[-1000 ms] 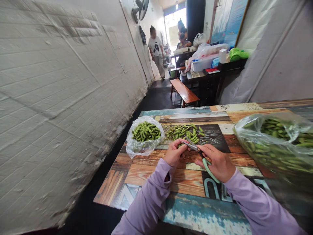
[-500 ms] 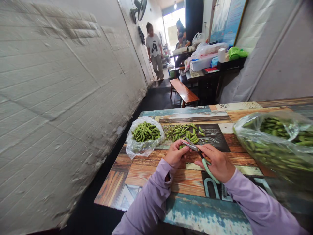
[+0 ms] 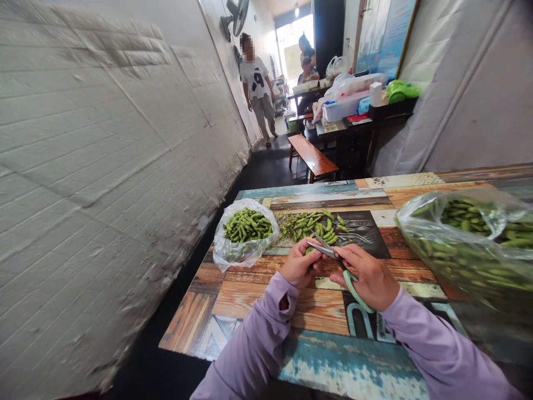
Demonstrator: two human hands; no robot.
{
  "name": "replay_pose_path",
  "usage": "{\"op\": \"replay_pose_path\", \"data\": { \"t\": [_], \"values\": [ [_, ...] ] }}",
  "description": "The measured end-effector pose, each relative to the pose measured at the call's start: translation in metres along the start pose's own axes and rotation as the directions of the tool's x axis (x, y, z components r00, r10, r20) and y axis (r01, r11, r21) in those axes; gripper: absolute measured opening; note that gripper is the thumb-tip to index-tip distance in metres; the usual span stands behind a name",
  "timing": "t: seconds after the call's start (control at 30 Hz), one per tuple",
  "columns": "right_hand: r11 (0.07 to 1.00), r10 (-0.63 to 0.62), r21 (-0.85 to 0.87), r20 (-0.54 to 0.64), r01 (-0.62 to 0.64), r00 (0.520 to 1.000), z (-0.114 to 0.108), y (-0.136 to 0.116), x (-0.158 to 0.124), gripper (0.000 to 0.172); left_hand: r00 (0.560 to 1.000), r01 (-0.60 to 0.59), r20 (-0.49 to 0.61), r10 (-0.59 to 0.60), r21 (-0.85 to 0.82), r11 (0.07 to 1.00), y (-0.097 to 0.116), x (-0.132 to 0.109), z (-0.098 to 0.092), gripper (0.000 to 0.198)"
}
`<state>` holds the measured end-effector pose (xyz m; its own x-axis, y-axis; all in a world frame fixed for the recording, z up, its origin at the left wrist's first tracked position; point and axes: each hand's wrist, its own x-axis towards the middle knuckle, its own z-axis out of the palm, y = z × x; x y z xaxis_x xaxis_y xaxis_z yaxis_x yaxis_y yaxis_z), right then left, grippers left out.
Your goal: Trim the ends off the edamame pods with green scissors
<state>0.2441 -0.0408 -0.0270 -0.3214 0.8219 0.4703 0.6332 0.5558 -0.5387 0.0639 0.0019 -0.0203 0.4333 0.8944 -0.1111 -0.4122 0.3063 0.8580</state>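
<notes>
Along the left side of the room runs a white brick wall (image 3: 104, 166), paint flaking low down. Close up is the patchwork-print table (image 3: 333, 355), where the seated person in lilac sleeves works. A wooden bench (image 3: 315, 158) stands well beyond it, and a second person in a white shirt (image 3: 256, 83) is on foot near the wall, far back.

On the table's right side is a large clear bag (image 3: 470, 250), bulging with green pods. On the far left corner is a small clear bag (image 3: 245, 236), mouth open, pods heaped inside. Just beside it, toward the middle, lies a loose pile of pods (image 3: 316, 225), apart from both bags.

Both hands are near the front of that pile, close together. The right hand (image 3: 370, 278) is clenched round the green handles of the scissors (image 3: 335, 256) — blades slightly parted, tips pointing left toward the other hand. The left hand (image 3: 297, 264) has its fingers curled shut on a single pod (image 3: 308, 250), pinched at the fingertips and mostly hidden, right at the blades. I cannot tell whether blade and pod touch.
</notes>
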Motion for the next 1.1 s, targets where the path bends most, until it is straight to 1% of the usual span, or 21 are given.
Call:
{"op": "replay_pose_path", "data": {
  "t": [0.2, 0.4, 0.63, 0.7, 0.83, 0.93, 1.0, 1.1],
  "values": [
    [0.999, -0.022, 0.034, -0.025, 0.023, 0.999, 0.002, 0.003, -0.001, 0.047, 1.0, -0.003, 0.025, 0.003, -0.028, 1.0, -0.001, 0.0, 0.0, 0.039],
    [0.999, -0.012, 0.032, -0.007, 0.012, 1.0, 0.003, 0.005, -0.002, 0.044, 0.999, -0.008, 0.045, 0.01, -0.043, 0.999, -0.001, 0.0, 0.0, 0.037],
    [1.0, -0.019, -0.009, -0.026, 0.019, 0.999, 0.005, 0.005, -0.003, 0.041, 0.998, 0.047, 0.047, -0.044, -0.079, 0.996, 0.004, -0.002, 0.005, 0.034],
    [1.0, 0.011, -0.019, -0.052, -0.012, 0.999, 0.005, 0.008, -0.003, 0.04, 0.998, 0.061, 0.04, -0.058, -0.082, 0.995, 0.005, -0.002, 0.005, 0.033],
    [0.991, 0.118, -0.043, -0.19, -0.128, 0.975, 0.004, 0.017, -0.001, 0.038, 0.996, 0.087, 0.048, -0.081, -0.146, 0.985, 0.008, 0.0, 0.001, 0.028],
    [0.987, 0.14, -0.038, -0.254, -0.154, 0.957, 0.003, 0.023, -0.001, 0.037, 1.0, 0.016, -0.018, -0.019, -0.141, 0.99, 0.01, 0.001, -0.002, 0.03],
    [0.989, 0.131, -0.026, -0.265, -0.143, 0.955, 0.003, 0.025, -0.001, 0.038, 0.996, -0.029, -0.082, 0.02, -0.112, 0.993, 0.014, 0.0, -0.004, 0.03],
    [0.992, 0.116, -0.021, -0.261, -0.126, 0.958, 0.004, 0.025, -0.002, 0.038, 0.985, -0.05, -0.169, 0.041, -0.048, 0.998, 0.028, -0.003, -0.009, 0.034]
  ]
}}
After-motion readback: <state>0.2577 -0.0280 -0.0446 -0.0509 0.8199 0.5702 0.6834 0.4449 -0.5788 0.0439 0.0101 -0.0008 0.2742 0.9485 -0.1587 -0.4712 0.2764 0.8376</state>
